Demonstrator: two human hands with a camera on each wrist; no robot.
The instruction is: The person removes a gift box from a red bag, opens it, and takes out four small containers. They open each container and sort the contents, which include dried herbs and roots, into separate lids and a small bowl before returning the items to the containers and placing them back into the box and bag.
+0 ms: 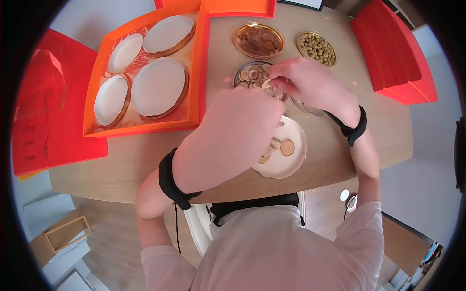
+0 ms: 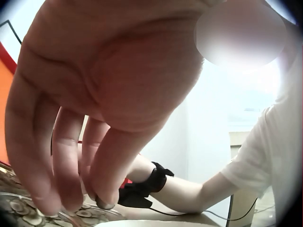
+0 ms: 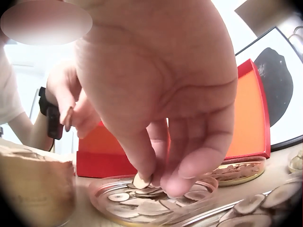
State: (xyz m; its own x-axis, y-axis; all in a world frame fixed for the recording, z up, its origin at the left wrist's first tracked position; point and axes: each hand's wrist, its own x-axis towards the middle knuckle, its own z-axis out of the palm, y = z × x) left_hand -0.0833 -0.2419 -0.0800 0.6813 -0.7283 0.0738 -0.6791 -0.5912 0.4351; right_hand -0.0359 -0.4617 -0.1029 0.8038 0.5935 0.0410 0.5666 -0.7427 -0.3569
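Over a clear round dish of dark-rimmed slices [image 1: 250, 76], the right hand [image 1: 318, 87] reaches down with bent fingers. In the right wrist view its thumb and fingers pinch a pale slice [image 3: 142, 181] just above the others. The left hand [image 1: 238, 131] hangs palm down between that dish and a cream round base [image 1: 294, 130]. A small dark-edged slice [image 2: 104, 204] is pinched at its fingertips in the left wrist view. On the base lie a round tan slice [image 1: 287, 147] and some pale pieces, partly hidden by the left hand.
An orange box [image 1: 92, 109] with several white-topped rounds stands at the left, beside a red bag [image 1: 63, 104]. Behind are a dish of brown flakes [image 1: 258, 40] and a dish of small yellowish buds [image 1: 317, 47]. Red boxes [image 1: 393, 48] stand at the right.
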